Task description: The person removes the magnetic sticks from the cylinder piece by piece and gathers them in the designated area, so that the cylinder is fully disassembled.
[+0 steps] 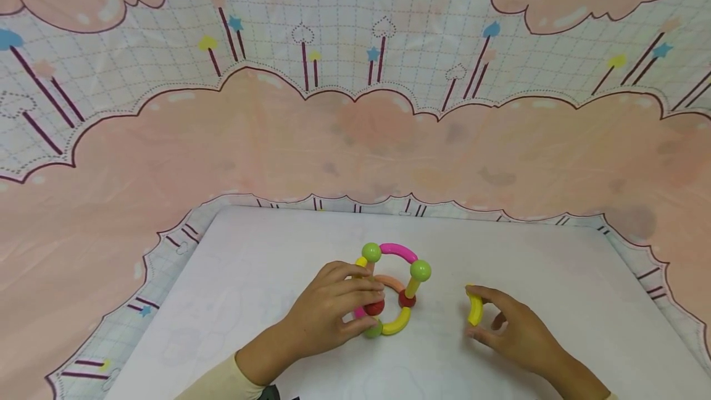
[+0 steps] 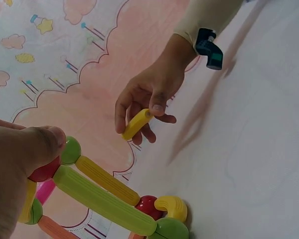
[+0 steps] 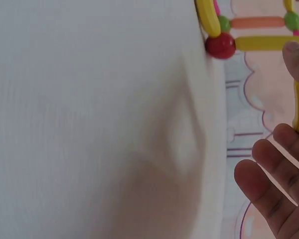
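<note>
A frame of magnetic sticks and balls (image 1: pixel 395 328) stands on the white tabletop, with green and red balls joined by straight and curved sticks. Its upper curved pink stick (image 1: pixel 399 250) joins two green balls. My left hand (image 1: pixel 333 307) grips the frame from the left, the thumb by a red ball (image 2: pixel 46 170). Part of the frame is hidden behind that hand. To the right, apart from the frame, my right hand (image 1: pixel 516 329) pinches a curved yellow stick (image 1: pixel 475 309) between thumb and fingertips. In the left wrist view this yellow stick (image 2: pixel 137 124) is held above the table.
The white tabletop (image 1: pixel 250 252) stretches around both hands. Behind and beside it hangs a pink and white patterned cloth (image 1: pixel 333 147). A dark wrist device (image 2: pixel 209 49) sits on the right sleeve.
</note>
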A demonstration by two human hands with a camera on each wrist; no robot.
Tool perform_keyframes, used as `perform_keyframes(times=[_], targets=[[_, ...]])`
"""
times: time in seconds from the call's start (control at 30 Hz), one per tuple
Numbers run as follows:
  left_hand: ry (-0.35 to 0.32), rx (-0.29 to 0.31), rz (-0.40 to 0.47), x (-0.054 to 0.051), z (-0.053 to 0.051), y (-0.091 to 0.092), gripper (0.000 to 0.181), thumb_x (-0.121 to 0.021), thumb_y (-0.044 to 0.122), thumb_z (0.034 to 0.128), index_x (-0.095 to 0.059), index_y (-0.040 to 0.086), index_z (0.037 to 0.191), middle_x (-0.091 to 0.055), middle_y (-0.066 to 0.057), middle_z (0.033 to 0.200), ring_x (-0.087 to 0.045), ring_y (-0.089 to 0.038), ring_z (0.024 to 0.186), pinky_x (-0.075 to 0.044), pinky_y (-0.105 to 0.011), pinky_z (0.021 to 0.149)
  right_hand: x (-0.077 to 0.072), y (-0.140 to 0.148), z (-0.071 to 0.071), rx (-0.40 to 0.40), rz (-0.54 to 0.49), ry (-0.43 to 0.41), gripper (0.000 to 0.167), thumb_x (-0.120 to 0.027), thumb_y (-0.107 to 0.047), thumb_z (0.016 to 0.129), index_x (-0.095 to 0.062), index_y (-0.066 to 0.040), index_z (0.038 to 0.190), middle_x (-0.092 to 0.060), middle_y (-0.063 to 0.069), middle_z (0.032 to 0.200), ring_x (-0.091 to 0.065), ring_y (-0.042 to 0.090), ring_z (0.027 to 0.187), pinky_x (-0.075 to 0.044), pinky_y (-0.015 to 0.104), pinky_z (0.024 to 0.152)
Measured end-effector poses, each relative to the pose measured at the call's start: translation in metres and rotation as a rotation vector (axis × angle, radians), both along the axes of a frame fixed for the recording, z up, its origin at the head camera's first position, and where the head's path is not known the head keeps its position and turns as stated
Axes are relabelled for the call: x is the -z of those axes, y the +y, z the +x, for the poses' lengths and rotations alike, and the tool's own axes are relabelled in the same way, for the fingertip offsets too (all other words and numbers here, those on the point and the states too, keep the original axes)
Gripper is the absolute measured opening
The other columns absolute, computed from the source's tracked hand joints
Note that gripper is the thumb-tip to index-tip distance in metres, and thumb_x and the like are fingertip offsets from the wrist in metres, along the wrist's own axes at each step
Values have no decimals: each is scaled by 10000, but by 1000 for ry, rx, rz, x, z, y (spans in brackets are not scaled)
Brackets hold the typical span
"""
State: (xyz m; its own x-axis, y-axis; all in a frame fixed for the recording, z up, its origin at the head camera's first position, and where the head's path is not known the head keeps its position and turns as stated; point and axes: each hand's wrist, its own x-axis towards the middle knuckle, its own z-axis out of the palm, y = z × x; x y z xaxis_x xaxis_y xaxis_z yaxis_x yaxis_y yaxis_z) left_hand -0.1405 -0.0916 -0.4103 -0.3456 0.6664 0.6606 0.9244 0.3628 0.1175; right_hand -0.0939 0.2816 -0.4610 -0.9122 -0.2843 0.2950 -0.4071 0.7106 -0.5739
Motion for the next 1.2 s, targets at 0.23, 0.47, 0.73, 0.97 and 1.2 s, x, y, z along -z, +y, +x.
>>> perform_keyframes(times=[0.23, 0.47, 0.73, 0.97, 1.2], targets=[[-10, -3, -6, 2, 1, -1, 425, -897, 336, 805, -771, 147, 1165, -713, 66, 1219, -607, -221, 1182, -445, -418, 1042, 0, 20, -4, 46, 17, -38, 736, -924, -274, 761, -581, -174, 1404, -669, 24, 1267, -618, 93, 788, -535, 255, 649], [-25, -14, -3, 2, 2, -3, 441, -898, 337, 802, -764, 157, 1182, -712, 62, 1230, -594, -216, 1204, -447, -423, 1046, 0, 37, -9, 127, 60, -116, 755, -915, -297, 777, -546, -195, 1428, -666, 49, 1251, -616, 79, 789, -533, 262, 662], [-31, -1, 15, 1, 2, -3, 434, -922, 293, 775, -773, 146, 1156, -724, 48, 1201, -579, -187, 1219, -446, -406, 1048, 3, 57, -13, 181, 108, -193, 756, -883, -402, 803, -519, -226, 1442, -647, 87, 1289, -651, 190, 892, -523, 362, 705], [-43, -6, 16, 2, 2, -3, 466, -947, 247, 738, -773, 145, 1157, -725, 51, 1202, -580, -182, 1217, -455, -408, 1039, 7, 74, -19, 182, 91, -155, 737, -892, -308, 811, -525, -170, 1435, -661, 107, 1246, -671, 231, 935, -554, 318, 747], [-41, -9, 20, 2, 2, -3, 470, -951, 238, 729, -772, 156, 1156, -724, 55, 1203, -581, -183, 1218, -455, -402, 1040, 8, 86, -21, 209, 113, -195, 759, -878, -374, 818, -514, -148, 1443, -647, 131, 1248, -651, 347, 1026, -543, 516, 811]])
